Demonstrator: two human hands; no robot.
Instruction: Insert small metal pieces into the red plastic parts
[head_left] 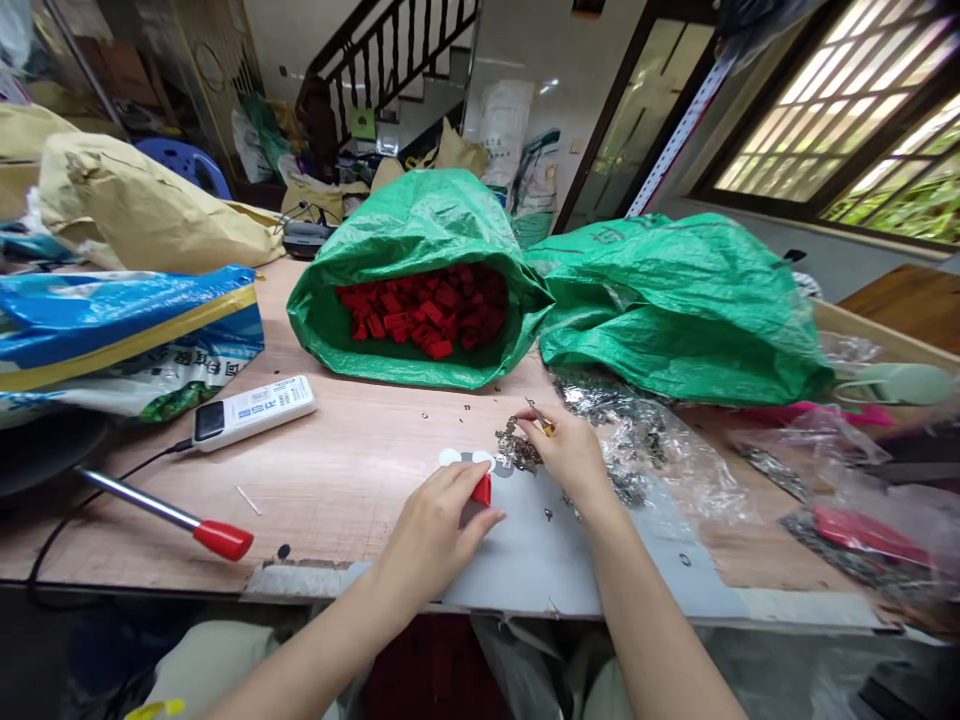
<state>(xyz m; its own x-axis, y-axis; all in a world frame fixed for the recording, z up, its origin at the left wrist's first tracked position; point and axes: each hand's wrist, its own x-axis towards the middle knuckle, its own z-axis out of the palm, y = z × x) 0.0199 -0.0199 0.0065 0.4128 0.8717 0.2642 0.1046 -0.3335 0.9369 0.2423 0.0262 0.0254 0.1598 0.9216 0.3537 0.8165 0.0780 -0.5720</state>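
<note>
forearms nearest cam. l hand pinches red piece btwn thumb & fingers, by grey sheet on worktop; long axis unclear. r hand pinches small yellow/metal item, just beside metal bits. red piece lies left of r fingers, nearer worktop's front edge.

On the tabletop, we count two green sacks and one blue bag. We see one left hand, one right hand, one small tool, one held red piece and too many sacked red pieces to count.
</note>
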